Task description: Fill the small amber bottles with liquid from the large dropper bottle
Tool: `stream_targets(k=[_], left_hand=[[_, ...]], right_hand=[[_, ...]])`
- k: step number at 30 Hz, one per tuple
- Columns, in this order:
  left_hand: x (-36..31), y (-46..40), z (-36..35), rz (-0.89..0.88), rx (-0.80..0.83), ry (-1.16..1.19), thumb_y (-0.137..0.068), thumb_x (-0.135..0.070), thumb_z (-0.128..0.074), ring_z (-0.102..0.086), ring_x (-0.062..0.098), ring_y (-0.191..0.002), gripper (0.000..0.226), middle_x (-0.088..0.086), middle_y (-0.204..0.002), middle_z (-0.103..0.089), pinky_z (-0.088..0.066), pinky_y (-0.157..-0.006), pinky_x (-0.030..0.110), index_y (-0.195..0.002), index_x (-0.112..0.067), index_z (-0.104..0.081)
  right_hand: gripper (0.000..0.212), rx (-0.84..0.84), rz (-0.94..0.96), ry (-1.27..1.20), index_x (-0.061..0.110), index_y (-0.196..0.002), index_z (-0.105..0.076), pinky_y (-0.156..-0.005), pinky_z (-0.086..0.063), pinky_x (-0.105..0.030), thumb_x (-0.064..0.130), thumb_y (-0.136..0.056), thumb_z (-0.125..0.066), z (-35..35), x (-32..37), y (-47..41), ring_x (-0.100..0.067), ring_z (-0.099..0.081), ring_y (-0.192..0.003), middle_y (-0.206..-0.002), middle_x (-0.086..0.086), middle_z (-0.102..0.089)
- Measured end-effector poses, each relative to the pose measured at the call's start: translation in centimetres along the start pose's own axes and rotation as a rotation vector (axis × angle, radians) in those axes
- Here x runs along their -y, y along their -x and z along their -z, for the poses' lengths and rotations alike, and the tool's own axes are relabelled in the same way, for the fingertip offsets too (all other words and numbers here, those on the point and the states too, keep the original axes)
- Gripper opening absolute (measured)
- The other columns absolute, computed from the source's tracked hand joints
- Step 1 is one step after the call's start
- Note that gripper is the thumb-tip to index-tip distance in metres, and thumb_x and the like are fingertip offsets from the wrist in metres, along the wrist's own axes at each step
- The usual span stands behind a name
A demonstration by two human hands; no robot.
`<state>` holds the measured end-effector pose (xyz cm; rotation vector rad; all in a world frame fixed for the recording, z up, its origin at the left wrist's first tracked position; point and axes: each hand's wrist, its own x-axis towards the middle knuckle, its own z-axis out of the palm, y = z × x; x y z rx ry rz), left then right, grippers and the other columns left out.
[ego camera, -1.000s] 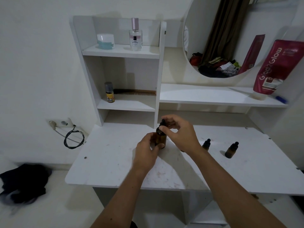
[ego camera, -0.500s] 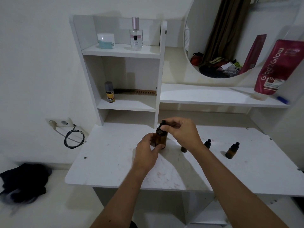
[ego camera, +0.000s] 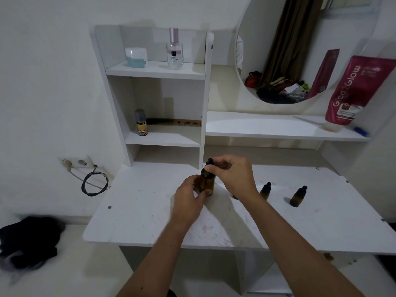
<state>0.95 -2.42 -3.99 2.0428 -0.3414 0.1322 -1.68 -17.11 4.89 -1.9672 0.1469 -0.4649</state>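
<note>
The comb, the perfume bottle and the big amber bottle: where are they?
comb (ego camera: 184, 122), head view, on its teeth.
perfume bottle (ego camera: 175, 54), head view, on its glass body.
big amber bottle (ego camera: 207, 182), head view, on its side.

We note a matt white laminate tabletop (ego camera: 150, 211), scuffed and stained. The large dropper bottle (ego camera: 207, 182) is glossy amber glass with a matt black cap, as is each small amber bottle (ego camera: 297, 197). The perfume bottle (ego camera: 175, 51) is clear glass.
</note>
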Motion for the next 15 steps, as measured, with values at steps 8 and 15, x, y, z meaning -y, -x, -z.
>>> stream_targets(k=[8, 15], left_hand=[[0.0, 0.2, 0.0, 0.012, 0.016, 0.015, -0.089, -0.026, -0.077, -0.059, 0.007, -0.107, 0.044, -0.01, -0.12, -0.066, -0.047, -0.095, 0.017, -0.129, -0.024, -0.059], [-0.7, 0.8, 0.5, 0.087, -0.017, 0.077, -0.087, -0.038, -0.077, -0.055, 0.013, -0.127, 0.065, -0.008, -0.14, -0.057, -0.049, -0.106, 0.031, -0.143, -0.024, -0.047]], right_hand=[[0.023, 0.024, 0.027, 0.048, 0.016, -0.105, -0.081, -0.087, -0.062, -0.024, 0.019, -0.083, -0.086, 0.0, 0.1, 0.2, -0.003, -0.076, -0.084, -0.091, 0.007, -0.08], [0.05, -0.009, 0.089, 0.135, 0.021, -0.137, -0.065, -0.106, -0.052, -0.028, 0.026, -0.09, -0.081, -0.9, 0.2, 2.7, -0.011, -0.064, -0.12, -0.132, 0.005, -0.069]])
